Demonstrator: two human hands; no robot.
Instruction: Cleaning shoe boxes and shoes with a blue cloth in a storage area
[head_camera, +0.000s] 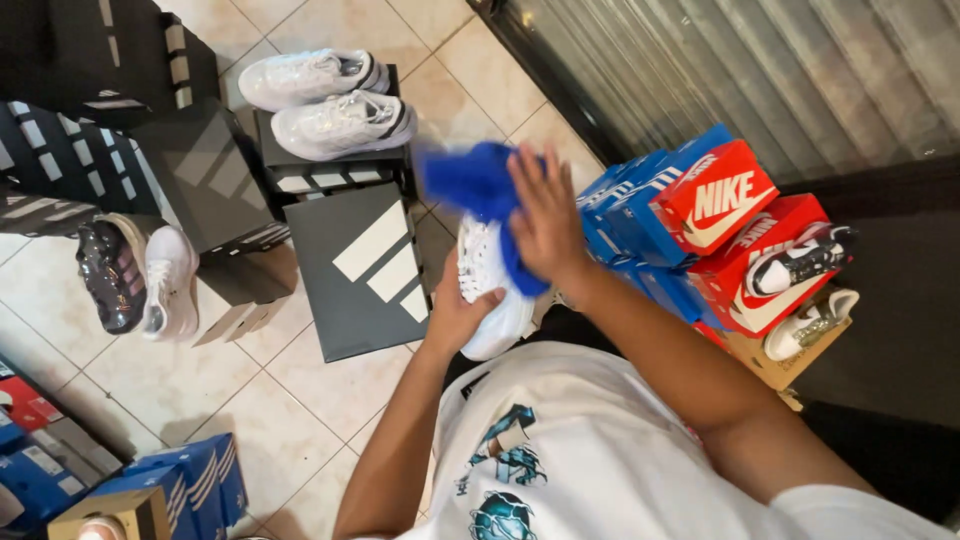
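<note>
Centrally, the left hand (455, 315) cups a white sneaker (490, 290) from below, fingers wrapped around its side, toe pointing toward the person's chest. The right hand (548, 225) lies flat over the top of the shoe, pressing a blue cloth (470, 180) against it; part of the cloth trails down the shoe's right flank, and its far end is blurred. Both forearms reach out from a white printed T-shirt (600, 470).

Just left of the shoe, a dark grey box lid (360, 275) with white stripes lies on the tiled floor (180, 385). Beyond it, a pair of white sneakers (325, 100) sits atop a black box (335, 172). Farther left, one dark shoe and one white shoe (140, 275) rest side by side near more black boxes (100, 90). To the right stands a stack of blue boxes (640, 215) and red boxes (750, 240), with two shoes (810, 290) resting on the outer ones. More blue boxes (195, 485) sit at the lower left, well apart from the hands.
</note>
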